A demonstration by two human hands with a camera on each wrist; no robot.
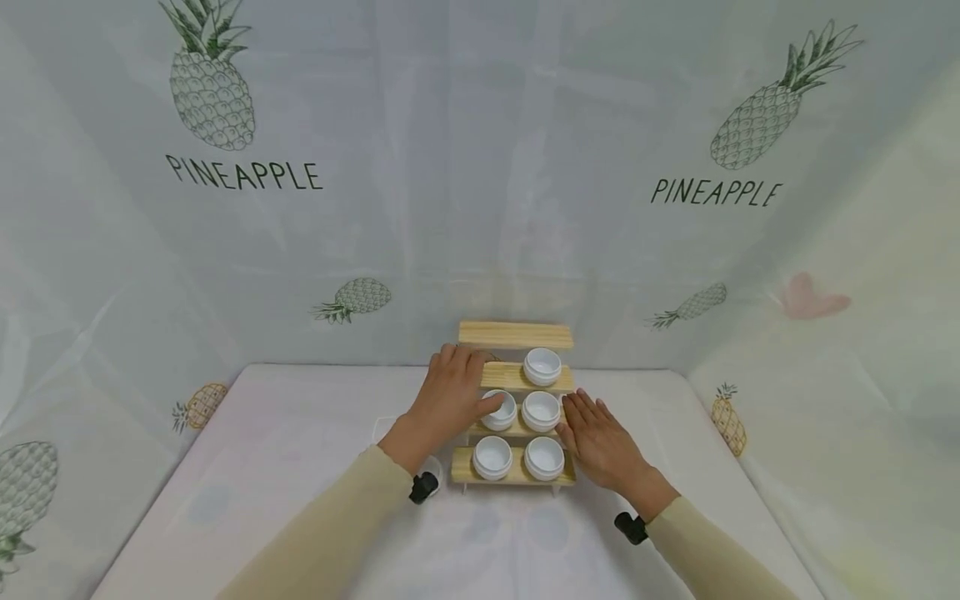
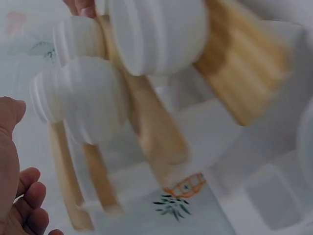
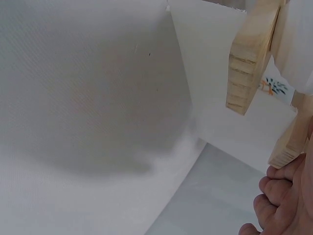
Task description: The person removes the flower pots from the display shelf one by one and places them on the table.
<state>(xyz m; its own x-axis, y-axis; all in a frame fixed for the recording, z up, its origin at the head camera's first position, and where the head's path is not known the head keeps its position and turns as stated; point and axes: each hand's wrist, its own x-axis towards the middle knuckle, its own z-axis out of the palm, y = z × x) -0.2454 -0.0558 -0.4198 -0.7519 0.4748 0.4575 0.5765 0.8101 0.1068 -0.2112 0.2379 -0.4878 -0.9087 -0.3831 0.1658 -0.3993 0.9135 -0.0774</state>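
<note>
At the wooden rack [image 1: 517, 334], left hand [image 1: 444, 393] spreads its thumb, right hand [image 1: 606, 444] extends its fingers

Between my left hand [image 1: 444, 396] and right hand [image 1: 606, 442], the boards [image 1: 518, 473] look like bare wood, smooth and grained, with roughly ridged ends. The cups [image 1: 543, 460] on them are smooth with a soft sheen, glazed ceramic or plastic, I cannot tell. Below my hands, the table cover [image 1: 300, 450] looks matt; beyond them, the sheet [image 1: 480, 167] seems thin, creased and faintly glossy. My sleeves [image 1: 330, 517], behind my grip, are matt cloth.
</note>
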